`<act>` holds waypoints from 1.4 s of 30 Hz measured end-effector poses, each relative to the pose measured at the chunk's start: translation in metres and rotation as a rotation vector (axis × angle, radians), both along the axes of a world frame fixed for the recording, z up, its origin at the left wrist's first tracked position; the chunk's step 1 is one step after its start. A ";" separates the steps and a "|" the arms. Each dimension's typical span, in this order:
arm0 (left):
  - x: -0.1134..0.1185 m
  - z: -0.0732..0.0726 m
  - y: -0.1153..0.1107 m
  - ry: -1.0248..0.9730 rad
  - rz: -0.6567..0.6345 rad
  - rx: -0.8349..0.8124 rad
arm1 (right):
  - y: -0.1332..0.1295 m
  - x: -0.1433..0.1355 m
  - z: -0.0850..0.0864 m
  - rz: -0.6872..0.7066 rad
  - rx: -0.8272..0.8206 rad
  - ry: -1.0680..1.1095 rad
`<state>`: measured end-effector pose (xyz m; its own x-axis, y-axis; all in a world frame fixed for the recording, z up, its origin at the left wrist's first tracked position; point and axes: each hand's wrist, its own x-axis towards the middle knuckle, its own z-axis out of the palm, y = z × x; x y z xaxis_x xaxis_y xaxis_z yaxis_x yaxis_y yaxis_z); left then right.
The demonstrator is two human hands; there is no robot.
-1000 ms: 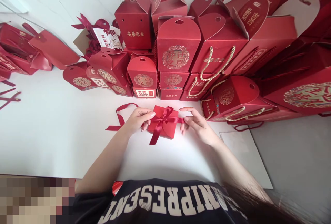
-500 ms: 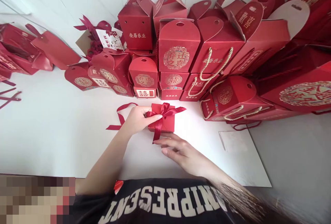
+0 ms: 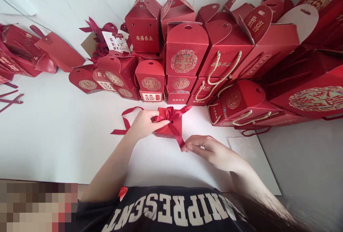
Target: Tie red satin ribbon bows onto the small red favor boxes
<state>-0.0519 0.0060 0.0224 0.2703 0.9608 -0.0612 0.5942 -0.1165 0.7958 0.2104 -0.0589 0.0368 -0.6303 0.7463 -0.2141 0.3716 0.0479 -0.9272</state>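
A small red gift box (image 3: 175, 132) sits on the white table in front of me, with a dark red satin ribbon bow (image 3: 169, 113) on its top. My left hand (image 3: 144, 123) is closed in a pinch on the bow's left side, thumb lying across the box top. Between thumb and fingers, my right hand (image 3: 211, 151) pinches the end of a ribbon tail (image 3: 178, 138) that hangs over the box's front right corner. Another length of ribbon (image 3: 124, 122) trails on the table behind and left of my left hand.
Stacked red gift boxes (image 3: 187, 51) line the wall behind, several with gold rope handles (image 3: 214, 67). Larger red boxes (image 3: 316, 94) crowd the right side. Red packaging (image 3: 24, 51) lies at the far left, near thin ribbon strips (image 3: 12, 99). A clear flat sheet (image 3: 242, 146) lies at right.
My right hand has gone from open beside the box to pinching the ribbon tail. It has drawn the tail to the right. My left hand stays on the bow.
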 end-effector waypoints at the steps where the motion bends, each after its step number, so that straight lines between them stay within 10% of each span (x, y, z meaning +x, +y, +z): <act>1: -0.001 0.001 0.000 -0.005 -0.009 -0.002 | 0.003 0.003 0.003 0.094 -0.007 -0.052; 4: -0.005 0.003 0.002 -0.048 -0.091 -0.069 | 0.018 0.009 0.017 0.185 0.043 -0.145; 8: -0.017 0.007 0.006 -0.077 -0.263 -0.206 | 0.048 0.000 0.031 -0.068 0.247 -0.012; 15: -0.029 0.007 0.008 -0.072 -0.388 -0.215 | 0.093 -0.043 -0.008 0.053 0.221 0.097; 29: -0.007 0.020 -0.011 0.021 -0.150 0.223 | 0.095 -0.042 -0.014 0.137 0.072 0.255; 42: 0.006 0.009 -0.014 0.047 -0.147 0.157 | 0.101 -0.047 -0.024 0.118 0.062 0.364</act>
<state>-0.0457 -0.0081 0.0316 0.4084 0.9101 0.0703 0.5976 -0.3248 0.7330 0.1631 0.0422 0.0124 -0.7391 0.6685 0.0822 0.0077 0.1304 -0.9914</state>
